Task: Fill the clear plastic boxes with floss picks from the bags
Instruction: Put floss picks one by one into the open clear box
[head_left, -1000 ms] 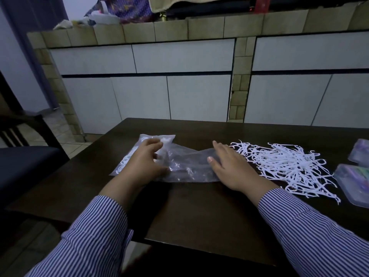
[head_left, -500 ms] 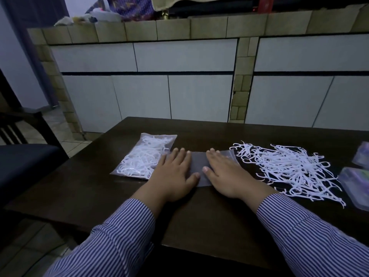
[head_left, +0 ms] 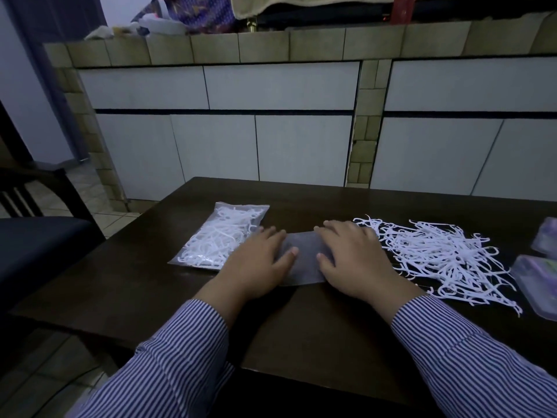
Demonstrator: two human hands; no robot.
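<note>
Empty bag [head_left: 304, 260] as before (flat), under both hands [head_left: 304, 254].

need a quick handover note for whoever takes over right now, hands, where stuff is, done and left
Left hand and right hand: both flat, fingers straight, pressing the empty bag onto the table; neither has a grip on anything.
Full bag of floss picks: lying beside the left hand, looks unopened.
Loose pile of floss picks: on the table right of the right hand.
Clear plastic boxes: at the far right edge, partly out of view; contents unclear.
Done: one bag emptied out.
Left: load the pile into the boxes, then open the second bag.
</note>
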